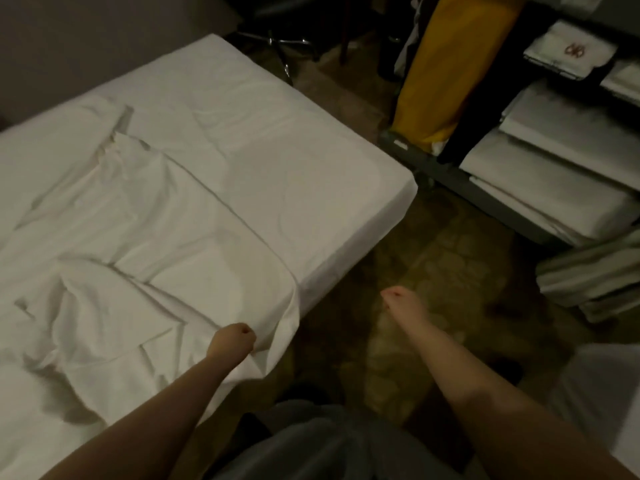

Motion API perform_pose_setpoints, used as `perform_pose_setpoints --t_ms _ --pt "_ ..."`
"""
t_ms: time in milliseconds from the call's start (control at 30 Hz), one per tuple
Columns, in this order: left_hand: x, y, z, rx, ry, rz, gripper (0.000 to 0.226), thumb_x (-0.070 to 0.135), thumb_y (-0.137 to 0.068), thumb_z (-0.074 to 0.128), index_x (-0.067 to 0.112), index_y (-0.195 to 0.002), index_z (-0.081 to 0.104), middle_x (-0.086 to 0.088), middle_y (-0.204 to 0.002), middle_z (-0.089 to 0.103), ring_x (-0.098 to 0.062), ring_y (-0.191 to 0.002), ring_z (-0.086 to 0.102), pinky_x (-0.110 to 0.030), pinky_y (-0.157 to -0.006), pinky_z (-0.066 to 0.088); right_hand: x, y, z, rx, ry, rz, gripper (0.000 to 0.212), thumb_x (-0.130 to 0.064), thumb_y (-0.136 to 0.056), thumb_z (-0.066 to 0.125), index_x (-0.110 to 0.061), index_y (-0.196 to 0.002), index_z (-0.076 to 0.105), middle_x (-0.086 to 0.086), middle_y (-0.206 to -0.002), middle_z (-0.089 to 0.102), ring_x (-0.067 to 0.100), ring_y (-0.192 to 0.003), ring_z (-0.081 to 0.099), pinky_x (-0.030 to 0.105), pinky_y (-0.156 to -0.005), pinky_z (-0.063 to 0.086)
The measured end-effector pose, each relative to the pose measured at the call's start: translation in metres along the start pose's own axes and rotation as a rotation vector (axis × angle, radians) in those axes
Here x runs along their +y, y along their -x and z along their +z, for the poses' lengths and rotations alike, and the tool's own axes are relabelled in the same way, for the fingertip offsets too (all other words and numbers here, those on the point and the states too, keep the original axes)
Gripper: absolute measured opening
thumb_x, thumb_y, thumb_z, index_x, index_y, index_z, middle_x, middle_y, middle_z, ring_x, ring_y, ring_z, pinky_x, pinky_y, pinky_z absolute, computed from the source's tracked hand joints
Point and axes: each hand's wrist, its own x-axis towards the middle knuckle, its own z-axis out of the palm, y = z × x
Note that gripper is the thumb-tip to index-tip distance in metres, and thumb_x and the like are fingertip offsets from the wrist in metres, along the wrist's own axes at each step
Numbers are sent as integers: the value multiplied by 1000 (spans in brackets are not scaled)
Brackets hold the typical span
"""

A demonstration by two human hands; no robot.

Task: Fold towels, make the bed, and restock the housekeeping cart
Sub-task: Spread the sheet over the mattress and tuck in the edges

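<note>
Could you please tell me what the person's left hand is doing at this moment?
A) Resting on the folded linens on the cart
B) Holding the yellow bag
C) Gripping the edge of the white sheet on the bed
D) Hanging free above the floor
C: the left hand is curled on the edge of the white sheet at the bedside, while the right hand is above the floor holding nothing.

Your left hand fists the sheet edge; your right hand is curled, empty; both forearms are extended.
</note>
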Motion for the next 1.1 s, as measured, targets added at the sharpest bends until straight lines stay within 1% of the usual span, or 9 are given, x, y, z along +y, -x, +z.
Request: perform_pose_setpoints --t_ms 167,333,467,633,733,833,867,967,1100 --pt "70 -69 -6 97 97 -85 14 10 -87 53 9 -82 67 -10 -86 71 -30 -91 65 -33 -82 49 -66 -88 -68 1 -30 -136 22 -22 -97 46 -7 -99 63 11 -99 63 27 -95 59 44 -92 49" --pt "224 -148 3 44 81 -24 16 11 -88 52 8 -85 67 -8 -86 69 -28 -91 65 -32 -82 49 -75 -186 -171 7 96 -92 20 -21 -98 45 -14 -105 62 4 -93 62 19 -86 57 27 -76 45" --pt "377 -183 2 29 16 136 18 17 -90 51 10 -93 68 -6 -92 68 -26 -92 64 -29 -80 48 -60 -249 -271 59 126 118 28 -18 -96 48 -6 -117 62 15 -116 63 30 -106 58 32 -88 43" --pt "551 -228 -7 68 51 306 20 18 -92 48 13 -90 67 -3 -85 66 -23 -85 62 -27 -69 43 -59 -342 -370 117 154 176 27 -16 -97 46 -5 -115 64 15 -112 63 28 -99 58 39 -92 47" --pt "633 -265 -7 134 64 319 23 18 -93 46 11 -94 68 -8 -93 67 -24 -90 60 -27 -73 40 -85 -413 -416 68 218 139 24 -10 -96 48 5 -105 65 23 -108 63 26 -85 55 33 -78 43" --pt "684 -303 -2 179 133 200 26 17 -95 44 8 -98 68 -8 -96 65 -21 -87 56 -25 -74 37 -130 -500 -444 -70 357 46 7 -8 -93 54 -5 -94 60 17 -103 58 28 -99 56 29 -84 39" --pt "692 -312 2 182 155 134 27 17 -96 43 7 -99 68 -9 -97 65 -22 -88 57 -26 -76 39 -149 -528 -449 -104 382 32 10 -12 -95 52 -7 -92 60 12 -99 57 27 -98 56 28 -84 40" --pt "687 -317 11 146 203 -57 26 18 -94 45 7 -96 68 -13 -100 68 -28 -95 62 -30 -81 44 -220 -588 -441 -262 420 40 24 -19 -102 35 -11 -91 54 8 -92 51 18 -78 49 28 -74 38" --pt "643 -310 -2 185 375 -307 20 17 -92 50 9 -96 69 -12 -104 68 -28 -99 62 -30 -84 45 -335 -621 -394 -389 483 -280 21 -27 -100 39 -21 -90 55 1 -95 54 20 -88 51 28 -69 40"
